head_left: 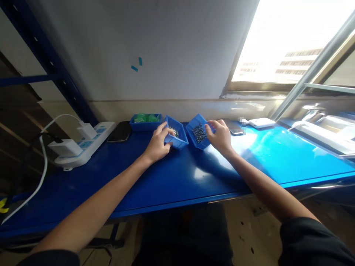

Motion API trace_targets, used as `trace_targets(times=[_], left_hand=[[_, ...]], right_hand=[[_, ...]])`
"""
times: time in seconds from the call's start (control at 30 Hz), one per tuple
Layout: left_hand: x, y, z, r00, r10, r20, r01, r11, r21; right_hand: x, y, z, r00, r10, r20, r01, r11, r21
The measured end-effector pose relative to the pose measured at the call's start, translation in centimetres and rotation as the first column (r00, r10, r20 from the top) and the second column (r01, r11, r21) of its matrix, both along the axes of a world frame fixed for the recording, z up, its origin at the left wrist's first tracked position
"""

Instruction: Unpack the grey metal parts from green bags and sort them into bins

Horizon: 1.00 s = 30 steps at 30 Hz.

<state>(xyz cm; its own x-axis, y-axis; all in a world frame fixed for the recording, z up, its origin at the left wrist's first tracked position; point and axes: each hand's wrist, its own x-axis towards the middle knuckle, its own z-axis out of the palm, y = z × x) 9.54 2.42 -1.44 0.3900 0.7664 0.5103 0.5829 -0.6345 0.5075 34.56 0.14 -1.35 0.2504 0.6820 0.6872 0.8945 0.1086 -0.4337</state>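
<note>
My left hand [159, 143] grips the left side of a blue plastic bin [180, 143], its fingers over the wall and its thumb at the near edge. Small pale parts lie inside that bin, partly covered by my fingers. On the other side, my right hand [220, 136] holds the right wall of a second blue bin [196, 120]. Many small dark screws [199, 133] are heaped in it. Both bins sit at an angle on the blue table, close together but apart. Behind my left hand stands a third blue bin [141, 127] with green bags [146, 118] in it.
A black phone [120, 132] and a white power strip [85, 146] with plugged-in chargers lie to the left. Another phone [234, 127] and a white device [262, 122] lie at the right. The blue table [172, 188] runs along the wall under a window.
</note>
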Motion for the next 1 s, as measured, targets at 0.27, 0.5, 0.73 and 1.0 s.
trace_targets(times=[0.27,0.5,0.73,1.0], left_hand=[[0.3,-1.1,1.8,0.983,-0.035,-0.179,0.049,0.996,0.073],[1.0,-1.4,2.4,0.978,-0.006,-0.21,0.045,0.982,0.185],[1.9,-2.5,1.1,0.988,0.051,-0.144,-0.02,0.978,0.207],[3.2,-2.0,-2.7,0.983,0.117,0.139,-0.124,0.991,0.042]], right_hand=[[-2.5,-1.2,0.3,0.971,0.009,0.238,-0.024,0.998,0.063],[-3.0,-2.2,-0.3,0.957,0.032,0.29,-0.046,0.998,0.042],[-2.9,-2.7,-1.0,0.974,0.02,0.225,-0.035,0.997,0.063],[-2.2,-2.6,-2.6,0.993,0.105,-0.06,-0.099,0.99,0.099]])
